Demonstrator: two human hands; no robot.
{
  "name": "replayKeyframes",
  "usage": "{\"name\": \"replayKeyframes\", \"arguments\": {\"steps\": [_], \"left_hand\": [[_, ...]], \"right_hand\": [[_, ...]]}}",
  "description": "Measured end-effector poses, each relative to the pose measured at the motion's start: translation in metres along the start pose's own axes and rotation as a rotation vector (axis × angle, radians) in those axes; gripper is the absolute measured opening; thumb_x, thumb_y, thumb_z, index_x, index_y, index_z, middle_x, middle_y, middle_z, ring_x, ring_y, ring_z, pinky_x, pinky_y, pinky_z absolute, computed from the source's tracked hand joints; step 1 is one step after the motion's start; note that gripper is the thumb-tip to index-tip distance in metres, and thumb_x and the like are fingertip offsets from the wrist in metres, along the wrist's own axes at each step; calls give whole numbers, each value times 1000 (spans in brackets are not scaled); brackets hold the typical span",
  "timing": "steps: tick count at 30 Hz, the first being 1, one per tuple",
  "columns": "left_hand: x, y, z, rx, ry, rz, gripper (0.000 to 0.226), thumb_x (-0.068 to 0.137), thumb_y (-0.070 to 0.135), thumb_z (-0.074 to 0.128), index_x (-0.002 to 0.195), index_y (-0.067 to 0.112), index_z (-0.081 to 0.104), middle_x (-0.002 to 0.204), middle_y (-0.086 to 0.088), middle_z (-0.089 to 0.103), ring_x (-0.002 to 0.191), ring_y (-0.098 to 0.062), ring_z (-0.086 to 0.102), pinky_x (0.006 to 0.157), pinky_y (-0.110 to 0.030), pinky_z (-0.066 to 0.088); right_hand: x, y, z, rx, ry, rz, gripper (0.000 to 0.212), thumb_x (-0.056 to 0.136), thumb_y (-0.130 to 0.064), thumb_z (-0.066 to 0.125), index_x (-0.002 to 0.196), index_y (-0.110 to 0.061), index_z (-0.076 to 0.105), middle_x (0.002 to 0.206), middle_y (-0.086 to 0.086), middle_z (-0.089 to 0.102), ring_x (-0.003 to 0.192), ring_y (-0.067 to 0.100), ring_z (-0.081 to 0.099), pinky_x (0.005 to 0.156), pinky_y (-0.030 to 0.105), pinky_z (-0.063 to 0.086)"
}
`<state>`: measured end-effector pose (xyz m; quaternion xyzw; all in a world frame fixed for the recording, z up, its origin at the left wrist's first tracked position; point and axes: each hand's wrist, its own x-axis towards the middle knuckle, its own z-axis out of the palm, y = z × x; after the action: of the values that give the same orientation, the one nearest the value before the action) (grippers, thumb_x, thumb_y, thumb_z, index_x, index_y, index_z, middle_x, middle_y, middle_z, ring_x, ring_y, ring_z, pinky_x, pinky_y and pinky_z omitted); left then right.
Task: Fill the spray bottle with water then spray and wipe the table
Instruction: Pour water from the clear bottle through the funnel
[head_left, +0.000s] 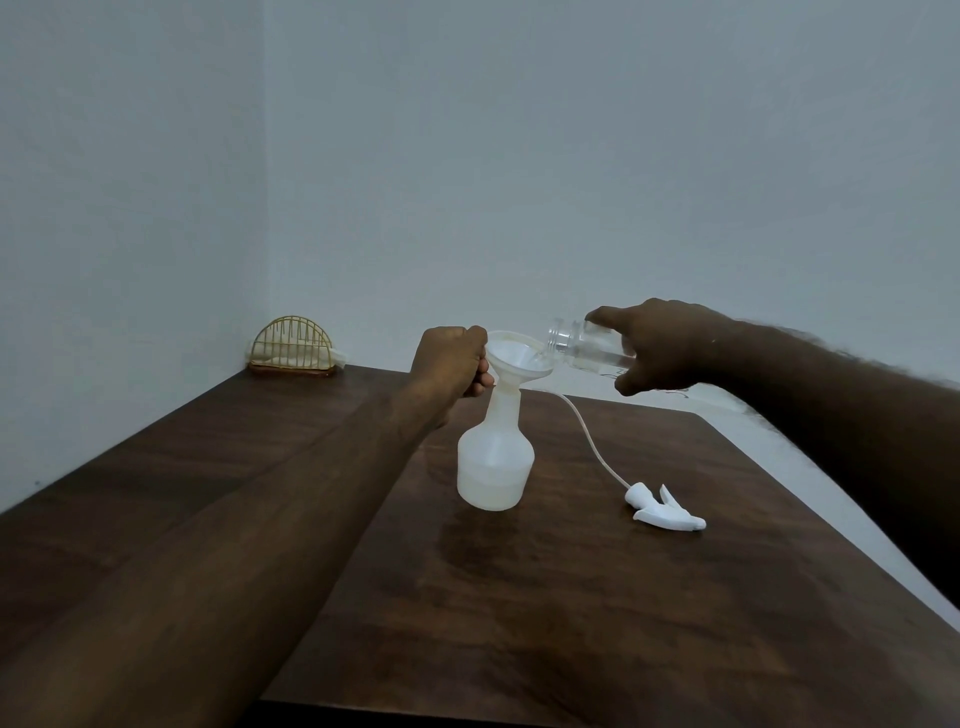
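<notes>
Head view: spray head (667, 512) lay unscrewed on the table (571, 597), tube trailing back. Spray bottle (495, 467) stood mid-table, partly filled. Left hand (452, 361) gripped the funnel (519, 356); right hand (654, 345) clasped a tilted clear bottle (587, 345), pouring. Spraying and wiping remained undone.

On the table (571, 597): 1 spray bottle (495, 462), 1 funnel (517, 356), 1 clear jar (587, 345), 1 trigger head (667, 512), 1 wire holder (292, 345).
</notes>
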<state>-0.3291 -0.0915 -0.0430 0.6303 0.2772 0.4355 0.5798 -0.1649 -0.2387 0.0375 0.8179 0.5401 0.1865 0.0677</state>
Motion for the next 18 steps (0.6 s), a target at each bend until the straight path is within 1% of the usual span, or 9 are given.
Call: {"name": "replayKeyframes", "arguments": {"steps": [3, 5, 11, 18], "left_hand": [[0, 1, 0, 4, 1, -3, 23, 89, 12, 46, 69, 3, 55, 58, -8, 54, 39, -11, 51, 45, -22, 44], [0, 1, 0, 4, 0, -5, 23, 88, 12, 46, 68, 4, 55, 58, -8, 54, 39, -12, 52, 44, -22, 44], [-1, 1, -1, 0, -5, -6, 24, 89, 12, 46, 68, 4, 54, 57, -7, 54, 39, -11, 52, 44, -22, 43], [-2, 1, 0, 6, 0, 2, 24, 90, 12, 46, 68, 4, 54, 57, -7, 54, 38, -10, 51, 43, -21, 43]], "right_hand": [[0, 0, -1, -11, 0, 4, 82, 77, -36, 73, 147, -36, 31, 101, 0, 64, 89, 26, 56, 69, 32, 46], [0, -1, -1, -13, 2, 3, 82, 76, -36, 74, 146, -36, 31, 101, -1, 64, 89, 25, 57, 69, 32, 46], [-2, 0, -2, -15, 3, 1, 80, 77, -34, 73, 146, -36, 33, 104, 0, 65, 86, 24, 56, 68, 31, 45], [-3, -1, -3, -22, 1, 13, 80, 78, -34, 73, 147, -36, 32, 109, 2, 65, 87, 24, 56, 67, 31, 43]]}}
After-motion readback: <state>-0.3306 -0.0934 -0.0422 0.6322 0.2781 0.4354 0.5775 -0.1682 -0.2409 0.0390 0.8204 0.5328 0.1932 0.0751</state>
